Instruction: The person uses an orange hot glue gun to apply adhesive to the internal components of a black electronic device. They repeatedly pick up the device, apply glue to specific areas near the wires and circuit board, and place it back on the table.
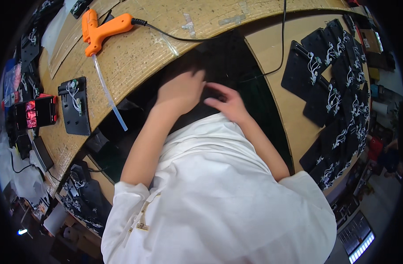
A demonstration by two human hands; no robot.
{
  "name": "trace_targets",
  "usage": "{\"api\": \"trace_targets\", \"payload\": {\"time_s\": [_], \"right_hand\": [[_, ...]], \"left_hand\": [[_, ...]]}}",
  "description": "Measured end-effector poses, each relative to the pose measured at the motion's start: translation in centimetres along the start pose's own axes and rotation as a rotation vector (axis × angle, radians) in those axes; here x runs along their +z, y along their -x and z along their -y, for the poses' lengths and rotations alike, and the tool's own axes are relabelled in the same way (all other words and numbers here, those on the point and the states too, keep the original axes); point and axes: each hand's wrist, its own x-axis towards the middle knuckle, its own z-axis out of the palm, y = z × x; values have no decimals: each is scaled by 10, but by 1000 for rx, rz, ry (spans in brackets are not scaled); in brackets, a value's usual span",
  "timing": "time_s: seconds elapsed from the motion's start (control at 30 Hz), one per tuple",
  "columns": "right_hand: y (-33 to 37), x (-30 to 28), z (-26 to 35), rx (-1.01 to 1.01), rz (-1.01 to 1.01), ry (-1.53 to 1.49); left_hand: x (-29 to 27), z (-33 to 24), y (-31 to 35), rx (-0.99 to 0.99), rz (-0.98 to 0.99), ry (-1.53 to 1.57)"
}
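My left hand [181,93] is over the dark area at my lap, back of the hand up, its fingertips smeared by motion. Close beside it, my right hand [230,103] has its thumb and forefinger apart, with only darkness showing between them. Whether anything black lies between the two hands cannot be made out. On the cardboard-topped table [135,53] beyond them rests an orange glue gun [105,30], a clear glue stick [107,86] reaching from it past the table edge. A black plate [76,105] with a small circuit board and white wires lies at the left.
Several black plates with wired boards [313,66] cover the cardboard surface on my right; more plates [85,198] sit low on the left. A phone [36,112] with a lit screen stands at the left table edge. The glue gun's black cord [184,39] runs across to the right.
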Motion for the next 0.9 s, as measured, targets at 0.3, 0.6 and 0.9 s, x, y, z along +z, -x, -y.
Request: {"api": "trace_targets", "payload": {"time_s": [0.3, 0.6, 0.9], "right_hand": [[-63, -45, -99, 505, -479, -139], [-42, 34, 4, -135, 391, 517], [-48, 74, 103, -297, 328, 1106]], "left_hand": [[13, 63, 104, -202, -432, 106], [8, 101, 236, -439, -612, 55], [-25, 8, 271, 172, -1278, 1003]]}}
